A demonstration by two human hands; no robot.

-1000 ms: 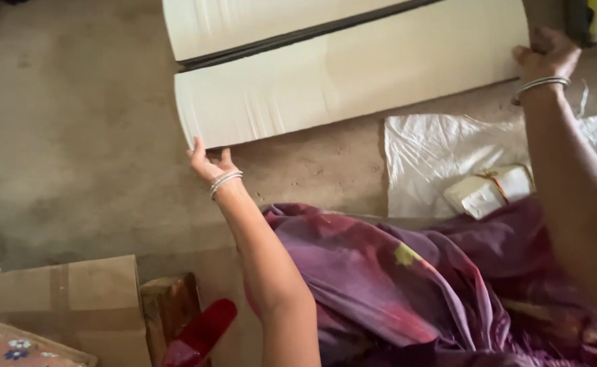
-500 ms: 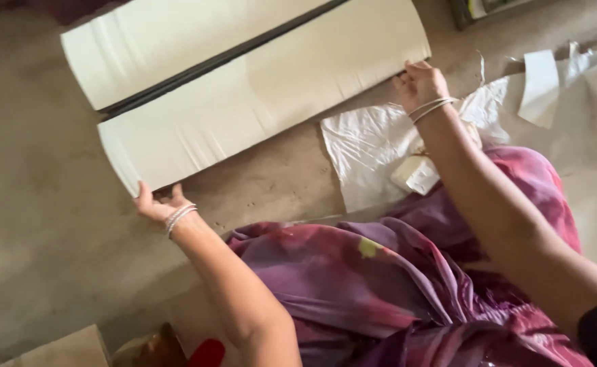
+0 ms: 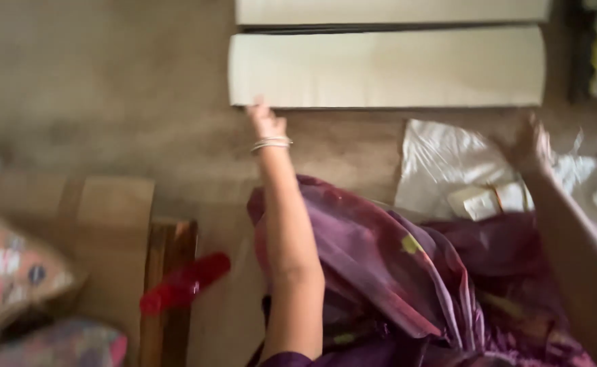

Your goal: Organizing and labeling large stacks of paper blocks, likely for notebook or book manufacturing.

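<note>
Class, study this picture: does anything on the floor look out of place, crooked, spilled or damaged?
Nothing clearly stands out. The two long white panels lie straight and parallel on the floor; the left hand touches the nearer one's edge, the right hand hovers over a crinkled white plastic sheet. Blur hides fine damage.

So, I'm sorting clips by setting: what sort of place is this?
Probably a home or small workshop floor: the person sits on bare ground, left hand at a long white panel, with cardboard and a plastic bag lying around.
</note>
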